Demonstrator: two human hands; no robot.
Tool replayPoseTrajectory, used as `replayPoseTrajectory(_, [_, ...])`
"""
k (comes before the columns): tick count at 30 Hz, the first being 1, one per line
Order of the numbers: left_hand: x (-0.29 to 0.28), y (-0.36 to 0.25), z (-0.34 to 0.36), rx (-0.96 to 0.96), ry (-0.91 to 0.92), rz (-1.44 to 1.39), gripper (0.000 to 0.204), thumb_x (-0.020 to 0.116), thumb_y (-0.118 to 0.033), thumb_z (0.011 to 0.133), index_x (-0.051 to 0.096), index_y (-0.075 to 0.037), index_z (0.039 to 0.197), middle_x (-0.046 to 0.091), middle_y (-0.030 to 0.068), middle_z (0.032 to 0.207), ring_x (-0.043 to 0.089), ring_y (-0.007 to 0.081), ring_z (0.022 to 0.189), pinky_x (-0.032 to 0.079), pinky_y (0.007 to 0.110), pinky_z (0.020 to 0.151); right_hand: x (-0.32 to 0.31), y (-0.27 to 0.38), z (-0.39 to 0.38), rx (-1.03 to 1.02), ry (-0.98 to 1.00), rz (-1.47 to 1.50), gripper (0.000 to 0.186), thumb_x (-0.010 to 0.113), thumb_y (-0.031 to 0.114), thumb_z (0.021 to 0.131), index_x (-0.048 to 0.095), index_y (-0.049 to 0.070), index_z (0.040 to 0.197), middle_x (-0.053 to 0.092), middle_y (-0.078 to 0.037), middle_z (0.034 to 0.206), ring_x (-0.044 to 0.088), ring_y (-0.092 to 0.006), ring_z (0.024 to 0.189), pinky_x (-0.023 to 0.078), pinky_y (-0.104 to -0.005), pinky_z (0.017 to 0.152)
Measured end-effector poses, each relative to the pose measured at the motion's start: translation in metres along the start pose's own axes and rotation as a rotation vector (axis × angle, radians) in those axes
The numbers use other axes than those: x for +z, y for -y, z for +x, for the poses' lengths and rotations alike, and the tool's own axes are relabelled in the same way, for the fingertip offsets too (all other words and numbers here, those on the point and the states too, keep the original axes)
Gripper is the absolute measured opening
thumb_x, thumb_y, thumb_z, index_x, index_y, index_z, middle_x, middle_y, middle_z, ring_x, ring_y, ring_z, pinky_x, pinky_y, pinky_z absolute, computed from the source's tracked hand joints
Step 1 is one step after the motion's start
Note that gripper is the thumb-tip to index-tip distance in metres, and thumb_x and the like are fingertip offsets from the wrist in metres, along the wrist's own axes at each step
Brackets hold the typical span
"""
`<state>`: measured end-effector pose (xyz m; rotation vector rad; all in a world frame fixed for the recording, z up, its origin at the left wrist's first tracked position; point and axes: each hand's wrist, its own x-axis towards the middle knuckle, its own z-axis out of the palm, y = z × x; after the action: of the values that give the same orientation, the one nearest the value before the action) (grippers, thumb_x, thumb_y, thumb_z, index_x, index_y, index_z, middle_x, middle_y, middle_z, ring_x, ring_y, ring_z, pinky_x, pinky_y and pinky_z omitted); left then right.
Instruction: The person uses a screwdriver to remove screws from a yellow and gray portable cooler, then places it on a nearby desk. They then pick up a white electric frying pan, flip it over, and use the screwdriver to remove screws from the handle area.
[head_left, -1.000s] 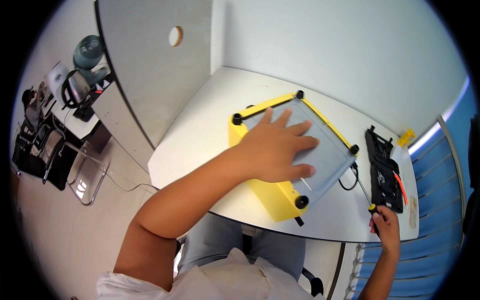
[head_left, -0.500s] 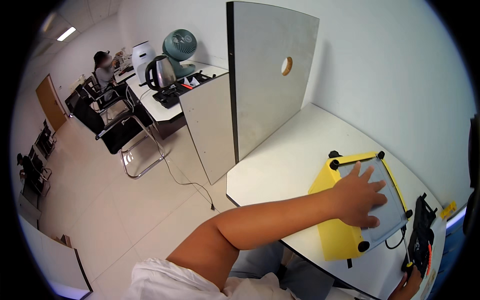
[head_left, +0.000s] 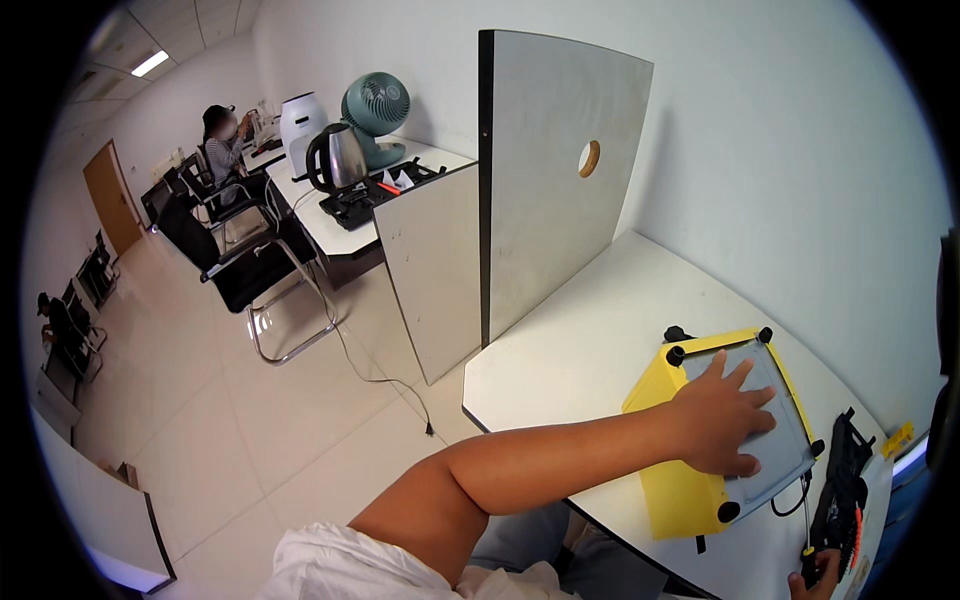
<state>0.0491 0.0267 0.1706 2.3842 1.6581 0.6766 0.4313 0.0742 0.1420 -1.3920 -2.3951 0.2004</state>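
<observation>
My left hand (head_left: 720,428) lies spread, fingers apart, on the grey base panel (head_left: 775,462) of a yellow boxy appliance (head_left: 675,500), which rests with black feet facing up on the white desk (head_left: 560,330). At the lower right edge, my right hand (head_left: 822,575), partly cut off, grips the yellow-and-black handle of a screwdriver (head_left: 808,555), its shaft pointing up toward the appliance. Beside that hand sits an open black tool case (head_left: 840,465) with an orange-red item in it. A black cord loops under the appliance's right side.
A grey partition (head_left: 545,200) with a round hole borders the desk. Beyond it are a kettle (head_left: 345,160), green fan (head_left: 378,105), white appliance (head_left: 300,135) and black chair (head_left: 240,270). A seated person (head_left: 225,155) works farther back, another (head_left: 60,330) at far left. A cord trails across the floor.
My view has swung left toward the room, so the desk shifts right and down in the picture. My left hand stays spread on the panel; my right hand still holds the screwdriver.
</observation>
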Motion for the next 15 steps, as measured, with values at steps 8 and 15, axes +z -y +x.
replayPoseTrajectory(8, [-0.003, -0.002, 0.001, 0.012, 0.017, 0.027, 0.054, 0.055, -0.043, 0.079, 0.051, -0.011, 0.123, 0.034, 0.0156, 0.139, 0.018, 0.0430, 0.132, 0.013, 0.058, 0.105, 0.014, 0.014, -0.009, -0.232, -0.315, -0.216, 0.028, 0.063, 0.020, 0.083, 0.058, -0.001, 0.099, 0.056, -0.017, 0.082, 0.052, -0.0300, 0.071, 0.046, -0.0345, 0.067])
replayPoseTrajectory(15, [-0.001, -0.004, 0.002, 0.008, 0.014, 0.048, 0.052, 0.055, -0.042, 0.079, 0.051, -0.013, 0.122, 0.034, 0.0149, 0.140, 0.020, 0.0437, 0.131, 0.013, 0.057, 0.106, 0.007, 0.003, -0.003, 0.242, 0.092, 0.381, 0.031, 0.062, 0.023, 0.084, 0.056, -0.001, 0.102, 0.056, -0.013, 0.079, 0.053, -0.0215, 0.067, 0.045, -0.0322, 0.057])
